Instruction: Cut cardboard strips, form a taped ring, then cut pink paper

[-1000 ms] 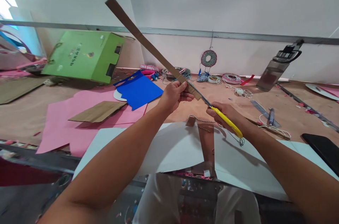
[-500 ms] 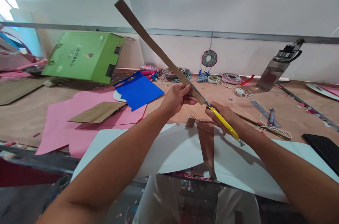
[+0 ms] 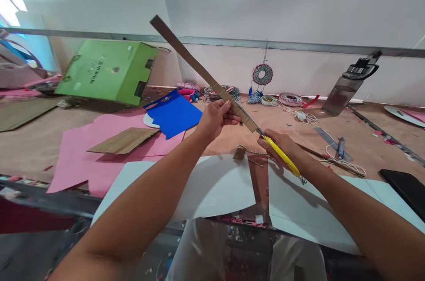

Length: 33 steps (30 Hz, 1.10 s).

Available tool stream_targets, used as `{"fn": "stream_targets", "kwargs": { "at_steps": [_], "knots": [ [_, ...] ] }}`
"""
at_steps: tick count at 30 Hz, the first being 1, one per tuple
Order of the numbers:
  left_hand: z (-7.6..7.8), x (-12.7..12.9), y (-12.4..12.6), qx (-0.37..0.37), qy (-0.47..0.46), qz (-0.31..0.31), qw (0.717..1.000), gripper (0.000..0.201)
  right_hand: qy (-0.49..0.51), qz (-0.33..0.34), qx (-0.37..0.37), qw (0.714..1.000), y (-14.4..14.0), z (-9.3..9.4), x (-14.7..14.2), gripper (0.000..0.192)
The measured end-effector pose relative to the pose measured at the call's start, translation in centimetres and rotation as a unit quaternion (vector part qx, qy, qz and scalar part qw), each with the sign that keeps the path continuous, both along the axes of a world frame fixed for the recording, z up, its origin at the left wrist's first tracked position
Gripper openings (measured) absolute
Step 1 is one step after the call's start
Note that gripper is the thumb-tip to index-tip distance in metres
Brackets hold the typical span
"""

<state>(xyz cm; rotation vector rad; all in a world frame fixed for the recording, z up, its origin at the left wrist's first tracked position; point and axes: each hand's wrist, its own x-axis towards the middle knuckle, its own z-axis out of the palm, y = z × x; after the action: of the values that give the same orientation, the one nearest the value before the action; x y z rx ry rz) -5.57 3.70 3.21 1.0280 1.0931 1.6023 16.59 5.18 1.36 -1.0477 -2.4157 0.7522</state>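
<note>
Over the bench (image 3: 275, 117), between its front and back edges, my left hand (image 3: 215, 120) pinches a cardboard strip (image 3: 186, 54), my grip covering part of it. My right hand's fingers wrap the yellow-handled scissors (image 3: 281, 155), whose blades I can barely make out along the strip.

We see 1 phone (image 3: 403, 190) cut off at the right edge; the right hand (image 3: 280, 142) partly hides the scissors (image 3: 281, 155).
</note>
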Motion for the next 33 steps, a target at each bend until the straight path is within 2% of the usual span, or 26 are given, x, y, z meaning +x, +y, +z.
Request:
{"fn": "stream_targets", "kwargs": {
  "at_steps": [5,10,15,21,26,30,33],
  "knots": [
    [-0.3,0.9,0.0,-0.011,-0.001,-0.037,0.999,0.016,-0.004,-0.006,-0.073,0.997,0.1,0.2,0.2,0.021],
    [-0.6,1.1,0.0,-0.007,-0.010,-0.038,0.999,0.016,0.002,0.003,-0.066,0.998,0.0,0.6,0.4,0.018],
    [-0.5,0.8,-0.1,-0.016,-0.008,-0.034,0.999,0.015,0.033,0.011,-0.077,0.996,0.3,0.0,0.2,0.021],
    [-0.2,0.9,-0.3,-0.016,-0.008,-0.031,0.999,0.016,0.020,-0.011,-0.010,1.000,-0.1,0.2,0.0,0.031],
    [-0.1,0.5,-0.2,-0.002,-0.007,-0.047,0.999,0.021,0.008,0.017,0.018,1.000,-0.2,0.7,0.1,0.034],
    [-0.3,0.4,-0.1,0.005,-0.007,-0.022,1.000,0.022,-0.002,-0.002,-0.024,1.000,-0.3,0.8,-0.1,0.032],
    [-0.7,0.8,0.0,0.000,0.001,-0.033,0.999,0.020,0.002,-0.021,-0.079,0.997,-0.1,0.4,-0.1,0.023]
  ]
}}
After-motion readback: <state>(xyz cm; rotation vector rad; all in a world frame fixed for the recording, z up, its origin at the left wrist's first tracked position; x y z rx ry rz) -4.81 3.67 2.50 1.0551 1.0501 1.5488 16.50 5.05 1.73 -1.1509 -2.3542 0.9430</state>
